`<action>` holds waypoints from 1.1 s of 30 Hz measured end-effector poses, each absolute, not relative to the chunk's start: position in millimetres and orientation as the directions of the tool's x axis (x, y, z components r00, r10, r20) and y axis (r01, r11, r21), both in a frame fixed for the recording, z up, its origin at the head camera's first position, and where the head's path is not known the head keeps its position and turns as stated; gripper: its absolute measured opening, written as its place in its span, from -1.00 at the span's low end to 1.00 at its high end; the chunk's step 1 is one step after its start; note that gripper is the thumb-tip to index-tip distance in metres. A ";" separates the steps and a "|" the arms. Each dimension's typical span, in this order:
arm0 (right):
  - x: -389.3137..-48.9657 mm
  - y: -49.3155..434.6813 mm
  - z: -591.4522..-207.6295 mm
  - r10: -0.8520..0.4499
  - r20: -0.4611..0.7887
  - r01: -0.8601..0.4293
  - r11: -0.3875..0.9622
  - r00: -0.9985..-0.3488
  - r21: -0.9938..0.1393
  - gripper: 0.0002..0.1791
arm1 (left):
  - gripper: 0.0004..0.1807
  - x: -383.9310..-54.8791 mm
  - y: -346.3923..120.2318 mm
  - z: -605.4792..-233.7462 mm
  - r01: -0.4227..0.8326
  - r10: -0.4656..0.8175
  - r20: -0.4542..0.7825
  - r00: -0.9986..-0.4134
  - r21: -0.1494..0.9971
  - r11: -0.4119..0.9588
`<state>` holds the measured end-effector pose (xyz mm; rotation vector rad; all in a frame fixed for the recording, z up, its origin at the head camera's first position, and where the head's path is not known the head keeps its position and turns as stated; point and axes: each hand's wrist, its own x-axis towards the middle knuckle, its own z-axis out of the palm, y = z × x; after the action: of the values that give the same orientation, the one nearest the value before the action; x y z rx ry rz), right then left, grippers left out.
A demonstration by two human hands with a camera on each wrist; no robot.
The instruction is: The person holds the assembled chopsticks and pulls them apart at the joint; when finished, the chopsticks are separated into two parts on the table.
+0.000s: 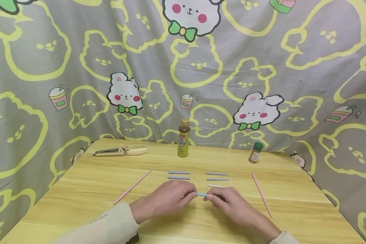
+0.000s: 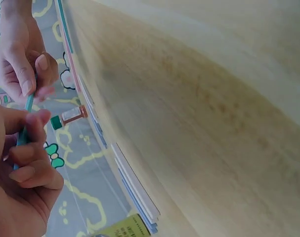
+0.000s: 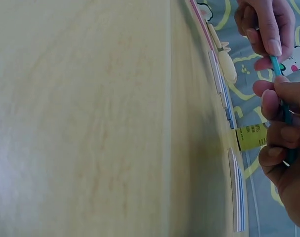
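A thin light-blue stick (image 1: 202, 194) is held level above the near middle of the table, between the two hands. My left hand (image 1: 174, 196) pinches its left end between thumb and fingers. The right hand (image 1: 231, 203) grips the other end the same way, and only a short middle piece shows between them. In the right wrist view the stick (image 3: 276, 66) runs on into the curled fingers. Just beyond the hands lie short bluish sticks in two columns, a left one (image 1: 179, 178) and a right one (image 1: 218, 179), with a whitish stick (image 1: 217, 185) nearest the right hand.
A long pink stick (image 1: 132, 187) slants at the left, another pink stick (image 1: 262, 196) at the right. Along the back of the wooden table (image 1: 79, 189) are tongs (image 1: 122, 150), a yellow-labelled bottle (image 1: 182, 142) and a green-capped jar (image 1: 255, 153). A patterned curtain (image 1: 158, 67) hangs behind.
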<state>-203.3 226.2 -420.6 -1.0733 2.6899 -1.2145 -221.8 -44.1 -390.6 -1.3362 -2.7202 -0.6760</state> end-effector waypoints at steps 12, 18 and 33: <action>-208.4 222.6 -411.7 -0.657 0.293 -0.673 0.451 -0.695 -0.586 -0.74 | -0.75 -224.6 -56.5 -391.1 0.779 0.777 0.204 -0.596 0.381 0.498; -208.7 219.9 -407.7 -0.660 0.292 -0.678 0.454 -0.692 -0.578 -0.74 | -0.75 -225.5 -59.0 -391.4 0.788 0.782 0.218 -0.584 0.382 0.482; -208.1 218.5 -400.5 -0.647 0.337 -0.706 0.469 -0.684 -0.532 -0.74 | -0.80 -230.0 -58.5 -386.7 0.788 0.774 0.234 -0.588 0.381 0.483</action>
<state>-208.1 218.5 -400.5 -1.2776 2.7666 -1.0696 -230.0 -58.5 -386.7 -1.4119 -2.6788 -0.7133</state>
